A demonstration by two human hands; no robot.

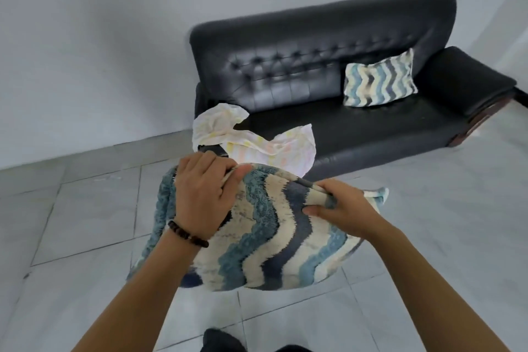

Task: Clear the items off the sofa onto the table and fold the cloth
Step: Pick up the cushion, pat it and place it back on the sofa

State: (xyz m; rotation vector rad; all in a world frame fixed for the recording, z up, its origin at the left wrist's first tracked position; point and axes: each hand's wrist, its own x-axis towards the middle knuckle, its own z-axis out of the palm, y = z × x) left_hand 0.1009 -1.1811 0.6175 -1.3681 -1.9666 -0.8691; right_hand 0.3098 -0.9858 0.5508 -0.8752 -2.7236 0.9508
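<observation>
I hold a zigzag-patterned cushion [274, 234] in blue, grey and cream in the air over the floor, in front of the black leather sofa [371, 128]. My left hand [203, 194], with a bead bracelet on the wrist, grips its upper left edge. My right hand [340, 211] pinches its upper right edge. A pale striped cloth [257, 140] lies crumpled on the sofa's left seat end and hangs over the front. A second matching cushion [378, 81] leans against the backrest on the right.
The sofa stands against a white wall [100, 51] on a grey tiled floor [85, 237]. Its right armrest [471, 80] has a wooden front. No table is in view. Dark shoes or trouser legs [220, 340] show at the bottom edge.
</observation>
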